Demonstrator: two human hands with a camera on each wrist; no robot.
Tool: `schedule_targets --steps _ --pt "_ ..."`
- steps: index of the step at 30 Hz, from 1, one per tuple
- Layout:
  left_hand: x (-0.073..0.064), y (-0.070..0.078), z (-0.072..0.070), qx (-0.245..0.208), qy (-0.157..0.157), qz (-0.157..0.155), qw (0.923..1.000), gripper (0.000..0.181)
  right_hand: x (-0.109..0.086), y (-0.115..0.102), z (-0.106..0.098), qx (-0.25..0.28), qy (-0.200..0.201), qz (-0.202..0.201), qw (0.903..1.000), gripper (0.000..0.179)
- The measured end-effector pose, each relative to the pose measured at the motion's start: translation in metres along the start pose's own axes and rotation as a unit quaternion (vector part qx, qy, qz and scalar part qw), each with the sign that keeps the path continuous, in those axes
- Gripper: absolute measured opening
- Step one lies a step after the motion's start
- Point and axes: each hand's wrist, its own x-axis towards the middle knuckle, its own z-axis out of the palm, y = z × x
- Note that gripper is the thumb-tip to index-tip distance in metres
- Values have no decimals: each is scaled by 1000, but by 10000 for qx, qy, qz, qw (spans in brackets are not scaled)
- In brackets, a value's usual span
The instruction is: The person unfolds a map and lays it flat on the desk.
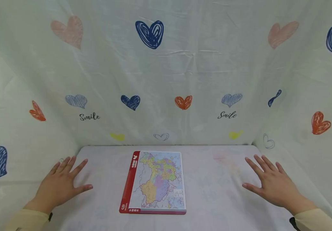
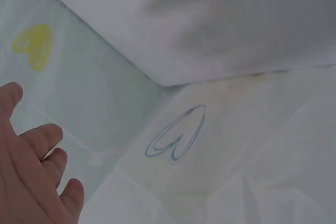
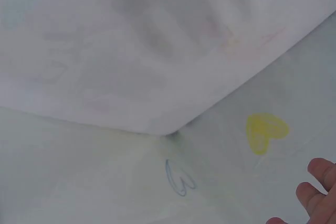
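- Evenly, we'd bring our left hand (image 1: 58, 185) in from the lower left and our right hand (image 1: 276, 184) from the lower right; each is spread wide, fingers straight, holding nothing.
- We'd probably do best to grip the map board (image 1: 155, 183) by its side edges (flat palms might only slide it).
- It lies flat at lower centre on the white table (image 1: 212, 186): red band down its left, pastel regions across, rounded corners.
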Motion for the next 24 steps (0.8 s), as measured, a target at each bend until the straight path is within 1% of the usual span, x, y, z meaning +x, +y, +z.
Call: schedule_targets --steps 4,9,11,14,19,22,24 --pt "2 5 3 -66 -32 72 9999 100 4 -8 2 98 -27 -75 9999 98" --pt "6 19 8 -137 -199 29 9997 102 16 -22 9 226 16 -295 9993 96" --pt "8 28 11 -162 -234 27 9996 102 22 -29 13 233 42 -348 9991 96" --pt "13 42 18 -220 -203 45 9995 101 30 -41 20 248 60 -420 9988 96" --pt "22 68 32 -353 -129 90 9993 100 43 -67 33 326 200 -666 9970 94" --pt "26 83 41 -441 -232 90 9987 101 51 -86 42 403 218 -789 9958 93" --pt "28 92 46 -472 -373 85 9982 101 55 -99 48 494 139 -818 9953 93"
